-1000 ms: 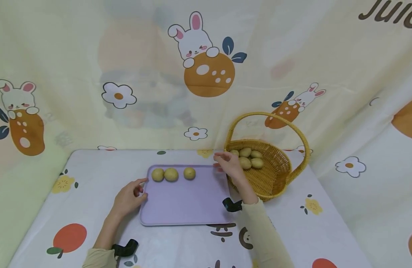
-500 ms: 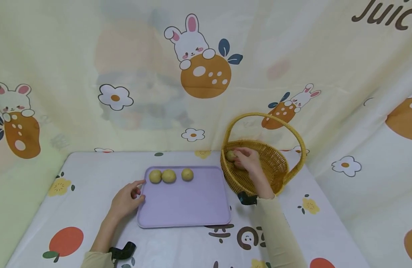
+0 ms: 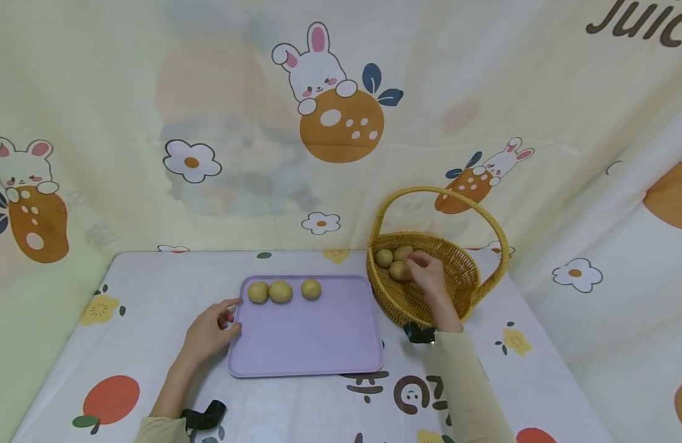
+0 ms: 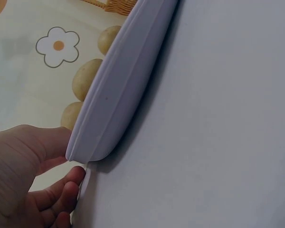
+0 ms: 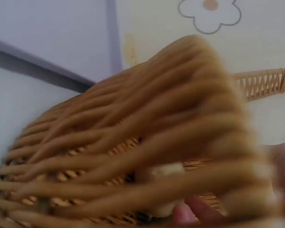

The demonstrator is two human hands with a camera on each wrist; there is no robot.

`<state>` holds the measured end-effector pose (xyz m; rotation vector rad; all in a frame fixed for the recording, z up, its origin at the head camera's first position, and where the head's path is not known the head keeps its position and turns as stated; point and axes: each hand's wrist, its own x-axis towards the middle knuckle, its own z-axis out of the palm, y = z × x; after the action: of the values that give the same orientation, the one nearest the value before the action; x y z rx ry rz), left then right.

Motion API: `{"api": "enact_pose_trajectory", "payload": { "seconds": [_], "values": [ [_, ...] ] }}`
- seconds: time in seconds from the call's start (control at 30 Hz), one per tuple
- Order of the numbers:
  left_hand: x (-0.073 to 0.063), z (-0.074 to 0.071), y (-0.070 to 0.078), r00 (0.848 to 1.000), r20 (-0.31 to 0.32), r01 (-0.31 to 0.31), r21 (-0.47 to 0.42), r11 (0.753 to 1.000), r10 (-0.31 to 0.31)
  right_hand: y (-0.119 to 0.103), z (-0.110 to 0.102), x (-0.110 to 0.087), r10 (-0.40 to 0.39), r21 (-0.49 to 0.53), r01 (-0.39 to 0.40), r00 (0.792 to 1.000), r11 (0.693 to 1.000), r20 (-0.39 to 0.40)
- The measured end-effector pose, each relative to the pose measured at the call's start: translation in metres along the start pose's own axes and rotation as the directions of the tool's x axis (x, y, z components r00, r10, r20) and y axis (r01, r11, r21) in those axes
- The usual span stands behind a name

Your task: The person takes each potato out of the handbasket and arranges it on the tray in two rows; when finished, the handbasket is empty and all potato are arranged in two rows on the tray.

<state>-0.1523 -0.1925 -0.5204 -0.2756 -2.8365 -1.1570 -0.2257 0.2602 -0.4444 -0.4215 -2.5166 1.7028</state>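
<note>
Resting on printed cloth [image 3: 296, 406]: tray [image 3: 308, 338], basket [image 3: 461, 271] | Backdrop: rabbit-patterned curtain [image 3: 241, 74]

Place: curtained tabletop booth, apparently a recording set-up; we are leaving the building type open. We are seeing a pale curtain [image 3: 252, 203], printed with rabbits, flowers and lettering, hanging behind the tabletop's far edge and alongside its left and right edges. We are noting a white fruit-and-flower cloth [image 3: 169, 286] covering the tabletop, and two black wrist-worn devices [image 3: 205, 416] showing above it.
</note>
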Motion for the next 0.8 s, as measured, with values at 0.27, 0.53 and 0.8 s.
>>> {"api": "enact_pose_trajectory", "payload": {
  "seconds": [0.27, 0.53, 0.8],
  "values": [
    [-0.001, 0.0, -0.001, 1.0, -0.012, -0.01, 0.002, 1.0, 0.01, 0.006, 0.003, -0.002, -0.018, -0.097, 0.019, 1.0, 0.995, 0.011],
    [0.001, 0.001, -0.002, 1.0, -0.005, 0.007, 0.005, 1.0, -0.007, 0.012, 0.005, 0.001, 0.032, -0.101, -0.028, 0.999, 0.994, 0.043],
    [0.001, 0.001, -0.002, 1.0, -0.005, 0.01, 0.006, 1.0, -0.01, 0.018, 0.008, 0.003, -0.008, -0.068, 0.013, 0.997, 0.998, 0.071]
  ]
}}
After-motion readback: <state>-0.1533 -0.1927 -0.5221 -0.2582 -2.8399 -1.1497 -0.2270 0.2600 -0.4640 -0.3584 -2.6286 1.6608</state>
